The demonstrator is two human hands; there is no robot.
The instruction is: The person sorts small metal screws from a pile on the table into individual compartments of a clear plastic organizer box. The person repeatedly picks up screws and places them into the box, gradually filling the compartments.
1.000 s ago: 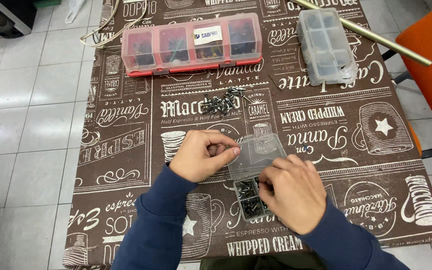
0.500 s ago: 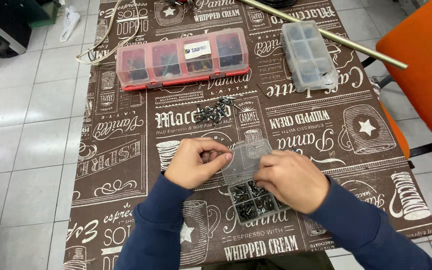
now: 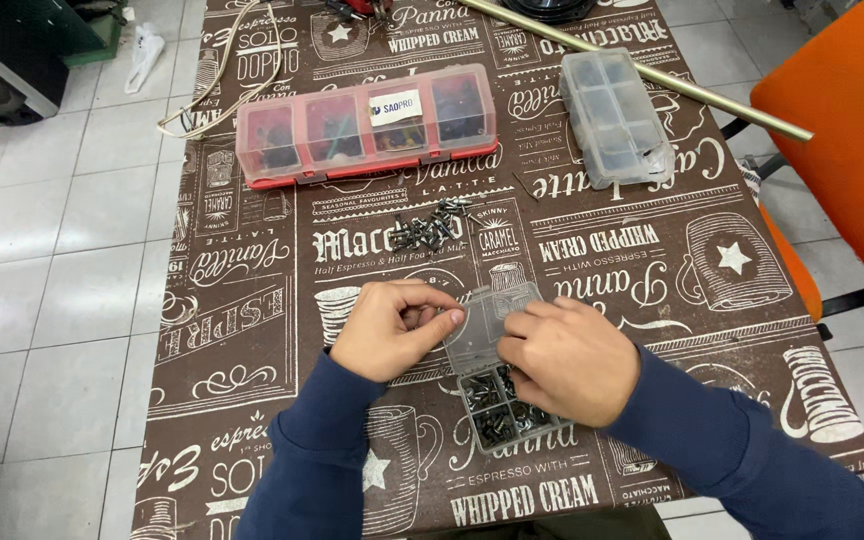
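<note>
Brown printed tablecloth (image 3: 252, 330) is lying under both hands. Left hand (image 3: 389, 328) is pinching the clear lid edge of a small screw box (image 3: 497, 385); right hand (image 3: 569, 357) is curling over it, covering its screw-filled compartments. Loose screws (image 3: 430, 229) are lying beyond the hands.

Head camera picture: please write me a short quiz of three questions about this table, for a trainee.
1. True or false: the lid of the small clear box is open.
2. What lies loose on the tablecloth between the red box and the hands?
A. coins
B. a pile of screws
C. keys
3. Which hand rests on the small clear box's screw compartments?

Key:
1. True
2. B
3. The right hand; the left hand is at the lid's edge.
</note>
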